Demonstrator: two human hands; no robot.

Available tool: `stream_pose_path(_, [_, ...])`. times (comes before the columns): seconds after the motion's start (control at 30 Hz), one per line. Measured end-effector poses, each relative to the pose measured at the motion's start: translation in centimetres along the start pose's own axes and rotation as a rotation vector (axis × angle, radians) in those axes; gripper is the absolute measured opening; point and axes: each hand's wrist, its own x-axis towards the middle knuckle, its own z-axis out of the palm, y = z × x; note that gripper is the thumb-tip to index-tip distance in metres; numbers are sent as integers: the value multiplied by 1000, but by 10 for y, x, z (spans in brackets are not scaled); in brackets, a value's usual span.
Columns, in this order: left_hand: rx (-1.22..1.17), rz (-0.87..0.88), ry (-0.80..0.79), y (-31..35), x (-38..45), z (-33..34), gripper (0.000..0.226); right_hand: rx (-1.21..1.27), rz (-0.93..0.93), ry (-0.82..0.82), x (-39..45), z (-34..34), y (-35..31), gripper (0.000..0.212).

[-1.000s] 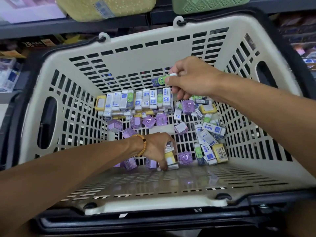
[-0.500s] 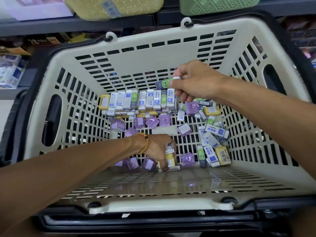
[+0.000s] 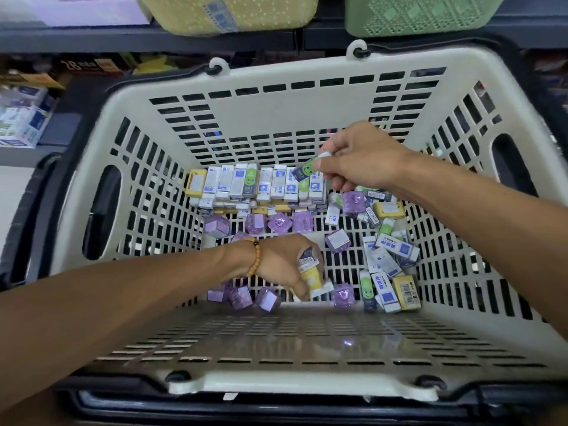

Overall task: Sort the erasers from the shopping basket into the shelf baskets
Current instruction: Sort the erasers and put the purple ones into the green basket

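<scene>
Erasers [image 3: 261, 186] heaped at shopping basket [image 3: 276, 118] far wall and right side | our right hand [image 3: 359, 161] pinches green-blue eraser [image 3: 305, 170] above them | left hand [image 3: 285, 265] grips several near front wall, count hidden by fingers | shelf baskets [image 3: 233, 13] cut off at top.

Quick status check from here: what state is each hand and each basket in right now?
Left hand: down in the basket, grip on a few erasers.
Right hand: raised above the pile, pinching a green-and-blue eraser.
Shopping basket: holds many loose erasers, with a neat row at the far wall.
Yellow shelf basket: on the shelf, contents hidden.
Green shelf basket: on the shelf, contents hidden.
</scene>
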Motion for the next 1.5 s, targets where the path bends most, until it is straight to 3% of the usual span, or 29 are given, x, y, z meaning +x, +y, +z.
stream_pose_path(0.07, [-164,-29,64,-6,-10,-6,38,-4,11,-10,5,2,1,11])
stream_pose_path(0.27, [-659,-196,475,-37,-61,-37,50,63,88,-125,32,22,-11,15])
stream_pose_path(0.47, [-919,-204,640,-44,-78,-52,41,183,208,-131,53,63,-24,6])
stream_pose_path(0.57, [-927,-172,662,-41,-75,-57,35,162,142,-111,45,61,-26,13])
stream_pose_path(0.7, [-925,-139,698,-37,-71,-61,34,224,55,-307,20,56,-38,41])
stream_pose_path(0.87, [-970,-106,663,-31,-68,-61,33,402,89,-402,15,54,-38,21])
stream_pose_path(0.97, [-1082,-117,654,-30,-68,-65,53,434,172,-255,20,47,-28,17])
stream_pose_path(1.07, [-1166,-133,664,-30,-69,-68,100,267,220,-109,29,49,-17,14])
stream_pose_path(1.13, [-1168,-125,657,-31,-70,-70,110,239,235,-53,36,56,-14,12])
stream_pose_path(1.37, [-1088,-141,670,-26,-65,-69,95,274,146,91,35,61,-14,15])
stream_pose_path(1.5, [-968,-141,682,-25,-59,-69,58,229,1,-188,15,57,-30,33])
